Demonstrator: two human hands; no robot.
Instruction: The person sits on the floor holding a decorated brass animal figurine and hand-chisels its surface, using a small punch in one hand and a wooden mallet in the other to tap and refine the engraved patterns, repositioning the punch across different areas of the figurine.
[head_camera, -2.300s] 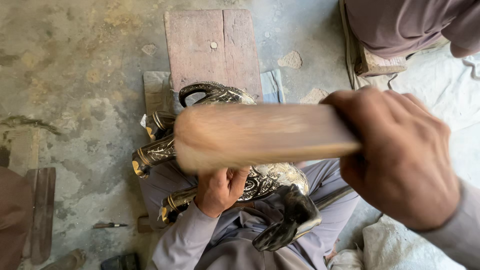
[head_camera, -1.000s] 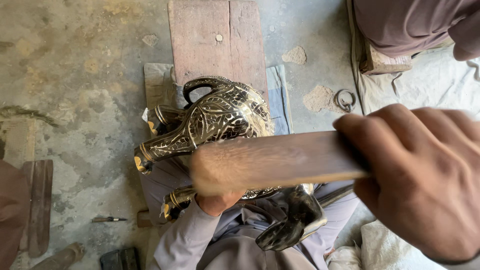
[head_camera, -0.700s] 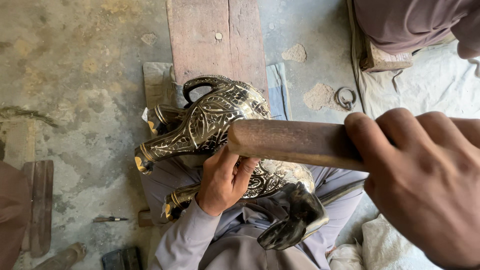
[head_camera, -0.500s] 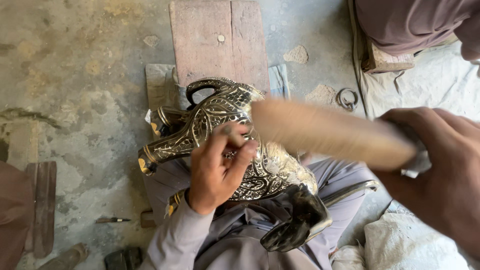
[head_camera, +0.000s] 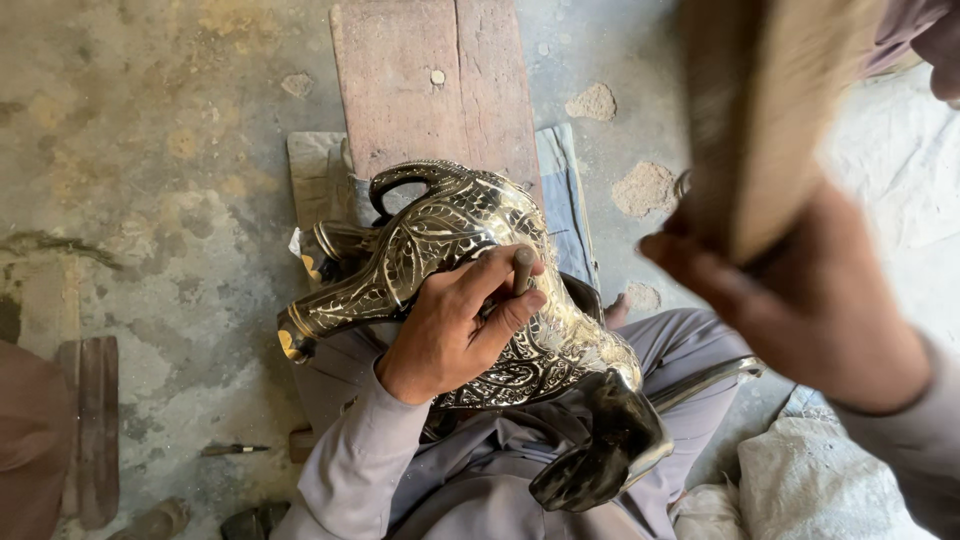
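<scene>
Head view: engraved black-and-brass metal animal figure (head_camera: 450, 270) lies diagonal, upper-left to lower-right. Left hand (head_camera: 455, 325) fingers grip small chisel (head_camera: 522, 268) upright; right hand (head_camera: 810, 300) fingers clench raised wooden mallet (head_camera: 765, 110).

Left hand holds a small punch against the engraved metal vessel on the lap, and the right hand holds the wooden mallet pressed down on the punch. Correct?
Not quite. The head view shows the right hand holding the wooden mallet raised, well clear of the punch. The left hand does hold it against the engraved metal vessel.
</scene>
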